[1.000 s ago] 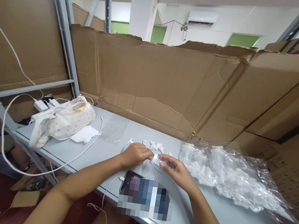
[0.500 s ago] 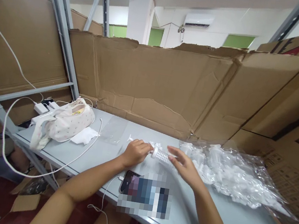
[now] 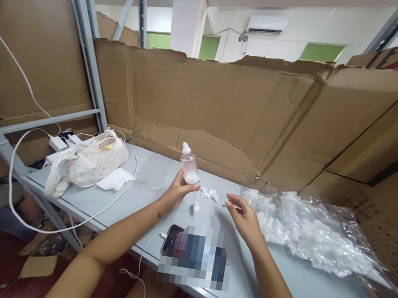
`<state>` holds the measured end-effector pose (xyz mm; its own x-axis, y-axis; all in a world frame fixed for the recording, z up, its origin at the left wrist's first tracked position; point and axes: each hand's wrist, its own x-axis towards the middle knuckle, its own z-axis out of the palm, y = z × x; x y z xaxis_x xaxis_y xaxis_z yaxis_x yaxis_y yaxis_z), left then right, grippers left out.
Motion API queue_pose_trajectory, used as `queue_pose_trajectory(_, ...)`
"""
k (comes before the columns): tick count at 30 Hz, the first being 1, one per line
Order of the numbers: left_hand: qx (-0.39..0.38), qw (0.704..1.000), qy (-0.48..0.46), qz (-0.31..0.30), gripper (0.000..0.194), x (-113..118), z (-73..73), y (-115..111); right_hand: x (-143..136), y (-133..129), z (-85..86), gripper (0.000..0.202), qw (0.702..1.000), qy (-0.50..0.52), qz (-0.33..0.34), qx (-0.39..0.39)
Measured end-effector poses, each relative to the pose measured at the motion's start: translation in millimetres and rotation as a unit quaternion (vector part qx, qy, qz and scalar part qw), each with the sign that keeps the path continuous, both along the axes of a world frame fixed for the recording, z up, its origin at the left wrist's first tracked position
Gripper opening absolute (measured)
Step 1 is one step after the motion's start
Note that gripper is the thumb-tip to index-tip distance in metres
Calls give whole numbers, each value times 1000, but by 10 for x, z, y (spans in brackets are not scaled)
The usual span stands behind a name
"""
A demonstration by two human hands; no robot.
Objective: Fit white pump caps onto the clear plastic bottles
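A clear ribbed bottle (image 3: pixel 190 168) with a white nozzle stands tilted up in my left hand (image 3: pixel 178 190), whose fingers wrap its lower end. Just below that hand, a small white part (image 3: pixel 194 208) shows over the table. My right hand (image 3: pixel 243 216) is to the right, its thumb and index finger near a small white ring (image 3: pixel 224 203); whether they touch it is too small to tell. Several small white pieces (image 3: pixel 210 194) lie on the table between the hands. Clear plastic bags (image 3: pixel 313 237) full of white and clear parts lie beyond my right hand.
On the grey table (image 3: pixel 147 234), a phone (image 3: pixel 171 239) with a cable lies at the front edge. A patterned bag (image 3: pixel 97 160), white tissue (image 3: pixel 115 179) and white cable are left. Cardboard (image 3: pixel 206 105) walls the back.
The bottle has swung from lying sideways between my hands to pointing upward in my left hand. My right hand has come away from it, and the small white pieces show more fully.
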<state>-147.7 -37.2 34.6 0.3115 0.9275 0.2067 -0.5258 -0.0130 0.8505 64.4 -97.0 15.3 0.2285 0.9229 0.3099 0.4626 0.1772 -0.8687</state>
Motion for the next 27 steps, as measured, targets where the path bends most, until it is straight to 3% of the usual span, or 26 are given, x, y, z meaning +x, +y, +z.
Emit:
queue_pose_trajectory(6,-92,977,-137,-136,37,-72,87,-45,-116,-8,-25,45,993,70,81,-56)
queue_pose_trajectory(11,-120,960,-157,-198,37,-109,58,-16,-213,-80,19,51,948,211,191,-146)
queue_pose_trajectory(14,-90,969,-104,-205,44,-74,-25,-19,-264,-127,74,47,934,260,204,-134)
queue_pose_trajectory(19,-8,978,27,-207,58,24,-152,-71,-286,-132,98,47,938,284,184,-76)
queue_pose_trajectory(22,6,979,40,-199,62,42,-160,-82,-268,-114,80,44,929,317,174,-77)
queue_pose_trajectory(27,6,989,29,-144,51,32,-131,-81,-253,-92,79,42,912,363,168,-87)
